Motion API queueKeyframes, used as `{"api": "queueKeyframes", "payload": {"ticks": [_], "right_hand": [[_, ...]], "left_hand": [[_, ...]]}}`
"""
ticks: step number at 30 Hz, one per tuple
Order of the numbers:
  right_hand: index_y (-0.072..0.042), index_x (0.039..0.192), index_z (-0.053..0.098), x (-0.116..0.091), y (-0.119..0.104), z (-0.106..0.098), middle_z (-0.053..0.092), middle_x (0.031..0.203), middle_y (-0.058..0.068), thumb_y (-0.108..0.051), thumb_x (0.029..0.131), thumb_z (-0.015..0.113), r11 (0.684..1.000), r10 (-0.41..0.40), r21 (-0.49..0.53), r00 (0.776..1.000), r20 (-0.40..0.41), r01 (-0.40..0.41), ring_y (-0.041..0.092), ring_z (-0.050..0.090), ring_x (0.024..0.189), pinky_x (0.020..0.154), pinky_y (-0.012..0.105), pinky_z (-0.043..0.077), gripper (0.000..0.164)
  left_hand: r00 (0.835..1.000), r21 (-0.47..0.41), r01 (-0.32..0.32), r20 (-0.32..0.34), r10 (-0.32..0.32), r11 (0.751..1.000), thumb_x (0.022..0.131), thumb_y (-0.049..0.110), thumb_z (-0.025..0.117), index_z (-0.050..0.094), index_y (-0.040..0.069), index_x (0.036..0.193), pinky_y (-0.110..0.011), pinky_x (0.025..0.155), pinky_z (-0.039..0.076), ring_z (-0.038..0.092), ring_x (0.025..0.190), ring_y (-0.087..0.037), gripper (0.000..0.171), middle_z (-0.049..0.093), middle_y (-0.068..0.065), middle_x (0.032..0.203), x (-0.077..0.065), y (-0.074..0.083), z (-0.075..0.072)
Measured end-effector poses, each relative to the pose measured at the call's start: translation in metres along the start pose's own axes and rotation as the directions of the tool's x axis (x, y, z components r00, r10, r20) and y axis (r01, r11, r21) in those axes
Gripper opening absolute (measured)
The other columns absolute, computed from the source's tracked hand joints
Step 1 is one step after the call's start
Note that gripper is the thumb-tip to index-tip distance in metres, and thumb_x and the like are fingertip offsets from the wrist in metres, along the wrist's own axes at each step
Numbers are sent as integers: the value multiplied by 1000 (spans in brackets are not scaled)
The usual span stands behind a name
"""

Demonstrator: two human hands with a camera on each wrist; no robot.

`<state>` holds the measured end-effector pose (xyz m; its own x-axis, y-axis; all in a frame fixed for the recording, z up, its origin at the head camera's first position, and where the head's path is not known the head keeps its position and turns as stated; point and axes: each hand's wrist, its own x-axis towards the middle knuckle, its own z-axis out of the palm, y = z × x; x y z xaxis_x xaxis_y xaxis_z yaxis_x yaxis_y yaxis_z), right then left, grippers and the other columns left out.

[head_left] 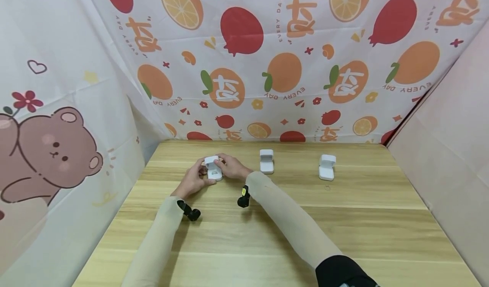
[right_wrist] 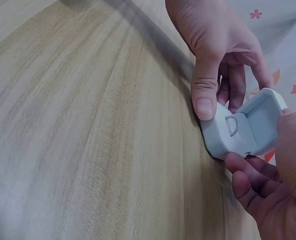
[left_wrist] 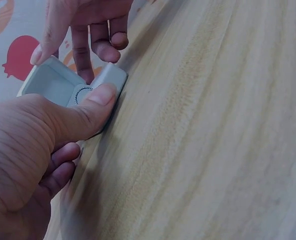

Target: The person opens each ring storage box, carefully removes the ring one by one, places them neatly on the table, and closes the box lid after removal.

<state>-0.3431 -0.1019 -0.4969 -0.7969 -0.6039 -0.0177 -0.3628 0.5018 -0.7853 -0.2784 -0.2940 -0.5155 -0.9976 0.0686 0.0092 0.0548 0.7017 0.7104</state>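
A small white ring box [head_left: 215, 177] stands with its lid raised on the left part of the table. Upright in its slot sits a ring with a beaded-looking band [right_wrist: 233, 127]. My left hand [head_left: 194, 181] grips the box from the left, thumb pressed on the front of the base, a finger reaching up behind the lid. From the right, my right hand [head_left: 234, 168] holds the box, its thumb at the edge of the lid [right_wrist: 264, 117] and its other fingers curled beside the base.
Two more white ring boxes stand raised-lidded farther right, one at the middle [head_left: 266, 166] and one beyond it [head_left: 326, 173]. A thin ring [head_left: 327, 187] lies on the wooden table [head_left: 237, 244] in front of the far one. A fruit-patterned cloth [head_left: 252, 79] hangs behind the table.
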Motion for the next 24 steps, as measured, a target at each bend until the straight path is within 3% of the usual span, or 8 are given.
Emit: {"api": "queueKeyframes", "payload": {"ticks": [13, 24], "right_hand": [[-14, 148, 48, -2, -2, -11, 63, 128, 11, -42, 109, 42, 998, 59, 8, 998, 9, -60, 17, 60, 102, 83, 29, 50, 49], [-12, 146, 49, -3, -4, -19, 62, 133, 12, -42, 110, 38, 1000, 14, -27, 1000, -12, -14, 20, 61, 109, 93, 34, 52, 48]], "left_hand": [[1000, -17, 1, 7, -1, 1000, 85, 18, 83, 29, 12, 157, -49, 101, 47, 59, 115, -34, 91, 61, -24, 133, 0, 3, -1], [1000, -38, 3, 1, -3, 999, 84, 17, 84, 29, 12, 158, -48, 100, 46, 59, 113, -33, 92, 63, -24, 132, 0, 3, -1]]}}
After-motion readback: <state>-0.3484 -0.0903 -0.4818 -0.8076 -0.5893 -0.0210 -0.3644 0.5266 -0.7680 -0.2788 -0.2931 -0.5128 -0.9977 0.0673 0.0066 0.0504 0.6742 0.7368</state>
